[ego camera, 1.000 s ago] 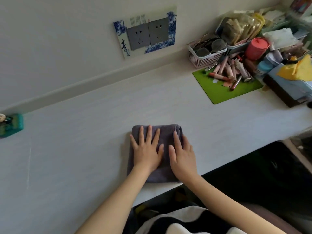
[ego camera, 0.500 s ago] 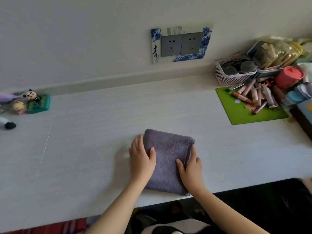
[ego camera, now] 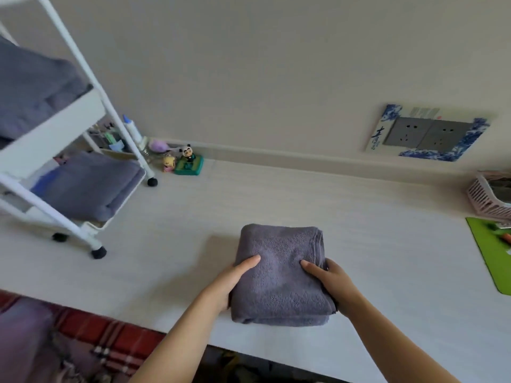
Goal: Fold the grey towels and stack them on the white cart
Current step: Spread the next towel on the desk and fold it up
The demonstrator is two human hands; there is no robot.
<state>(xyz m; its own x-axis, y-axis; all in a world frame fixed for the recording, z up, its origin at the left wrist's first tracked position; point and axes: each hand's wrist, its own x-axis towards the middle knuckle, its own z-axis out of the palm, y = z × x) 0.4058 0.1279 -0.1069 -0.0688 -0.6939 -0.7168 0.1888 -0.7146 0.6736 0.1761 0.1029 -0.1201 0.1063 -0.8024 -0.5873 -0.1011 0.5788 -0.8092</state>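
A folded grey towel (ego camera: pixel 279 269) sits near the front edge of the white desk (ego camera: pixel 373 244). My left hand (ego camera: pixel 232 280) grips its left side, thumb on top. My right hand (ego camera: pixel 329 283) grips its right side the same way. The white cart (ego camera: pixel 55 128) stands on the desk at the far left. A folded grey towel (ego camera: pixel 85 183) lies on its lower shelf, and more grey towels (ego camera: pixel 33 84) fill the shelf above.
Small toy figures (ego camera: pixel 185 161) stand by the wall next to the cart. A pink basket (ego camera: pixel 489 197) and a green mat (ego camera: pixel 492 252) are at the right edge. A red plaid cloth (ego camera: pixel 110 338) lies below the desk's front edge.
My hands shifted from pressing flat on the towel to gripping its two sides. The view swung left, bringing the white cart into sight.
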